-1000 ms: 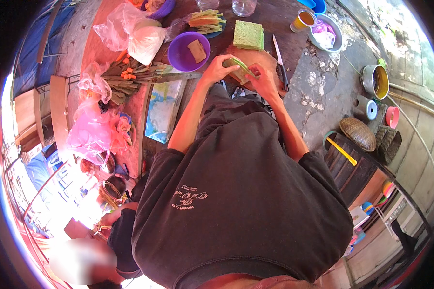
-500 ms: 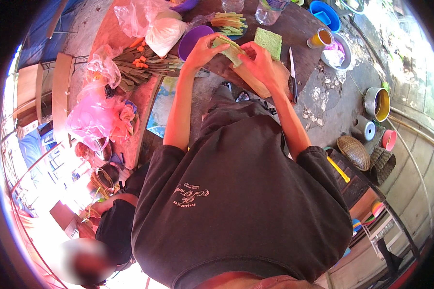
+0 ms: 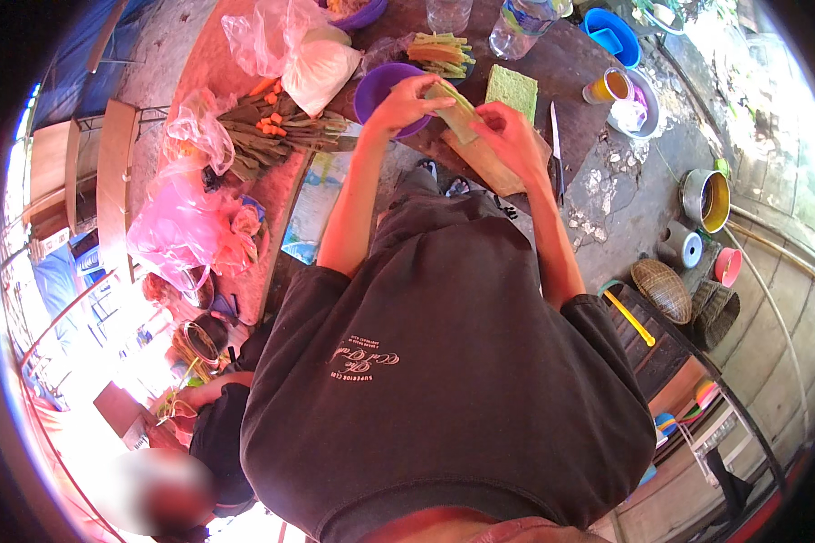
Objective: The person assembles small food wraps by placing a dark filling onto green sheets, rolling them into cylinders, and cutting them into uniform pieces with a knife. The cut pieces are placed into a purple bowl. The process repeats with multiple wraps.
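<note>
My left hand (image 3: 406, 105) and my right hand (image 3: 513, 138) hold a green bread slice (image 3: 459, 113) between them, fingers closed on its two sides. It is tilted above a wooden cutting board (image 3: 487, 166) at the near edge of the dark table. A square green piece of bread (image 3: 512, 89) lies just beyond my right hand. Right of the board lies a knife (image 3: 557, 149) with a dark handle. Several greenish-yellow strips (image 3: 439, 52) sit on a plate farther back. A purple bowl (image 3: 378, 88) stands behind my left hand, which partly hides it.
To the left lie brown leaf strips with orange pieces (image 3: 267, 131), a white-filled plastic bag (image 3: 321, 72) and a pink bag (image 3: 177, 222). A glass of amber liquid (image 3: 609, 86) and a blue basin (image 3: 611, 34) stand at the right. Another person (image 3: 222, 434) is at lower left.
Both hands have shifted slightly right and toward me with the green bread slice, which has turned a little between the fingers. The whole view has also shifted slightly.
</note>
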Motion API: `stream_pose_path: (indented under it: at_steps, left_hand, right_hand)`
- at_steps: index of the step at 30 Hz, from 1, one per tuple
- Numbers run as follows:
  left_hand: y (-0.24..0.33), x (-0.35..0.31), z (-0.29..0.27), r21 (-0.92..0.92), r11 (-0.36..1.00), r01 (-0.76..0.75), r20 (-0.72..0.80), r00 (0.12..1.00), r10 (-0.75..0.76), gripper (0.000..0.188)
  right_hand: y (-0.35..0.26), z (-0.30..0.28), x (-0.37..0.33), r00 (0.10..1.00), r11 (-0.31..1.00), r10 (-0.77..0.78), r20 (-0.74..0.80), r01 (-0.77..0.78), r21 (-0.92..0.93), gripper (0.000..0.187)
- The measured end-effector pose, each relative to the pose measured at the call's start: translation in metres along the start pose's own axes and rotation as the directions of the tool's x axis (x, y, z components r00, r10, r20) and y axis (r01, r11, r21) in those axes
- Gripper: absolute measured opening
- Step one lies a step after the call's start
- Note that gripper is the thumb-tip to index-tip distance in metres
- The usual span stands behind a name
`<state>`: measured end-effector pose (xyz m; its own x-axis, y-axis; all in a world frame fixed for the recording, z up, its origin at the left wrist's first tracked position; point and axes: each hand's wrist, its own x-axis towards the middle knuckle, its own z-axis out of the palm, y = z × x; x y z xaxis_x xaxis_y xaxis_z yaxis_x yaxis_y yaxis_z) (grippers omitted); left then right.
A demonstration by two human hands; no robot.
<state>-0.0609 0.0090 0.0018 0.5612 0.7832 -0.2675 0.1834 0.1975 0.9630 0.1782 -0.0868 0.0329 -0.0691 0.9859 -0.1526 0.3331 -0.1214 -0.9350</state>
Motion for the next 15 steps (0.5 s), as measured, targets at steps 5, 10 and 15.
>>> stream_pose_path:
  at_steps: [5, 10, 15]
  left_hand:
    - [0.003, 0.002, -0.066, 0.197, 0.975, -0.101, -0.03, 0.994, 0.109, 0.027]
    - [-0.011, 0.007, -0.098, 0.558, 0.826, -0.082, -0.03, 0.992, 0.119, 0.031]
    - [-0.037, 0.01, -0.079, 0.6, 0.8, 0.009, -0.167, 0.979, 0.114, 0.034]
  right_hand:
    - [-0.018, 0.057, 0.042, 0.988, 0.989, -0.145, -0.047, 0.146, 0.02, 0.028]
    - [-0.014, 0.101, 0.067, 0.979, 0.911, -0.202, -0.009, 0.184, -0.368, 0.031]
    - [-0.011, 0.121, 0.071, 0.947, 0.675, -0.321, 0.012, 0.238, -0.699, 0.039]
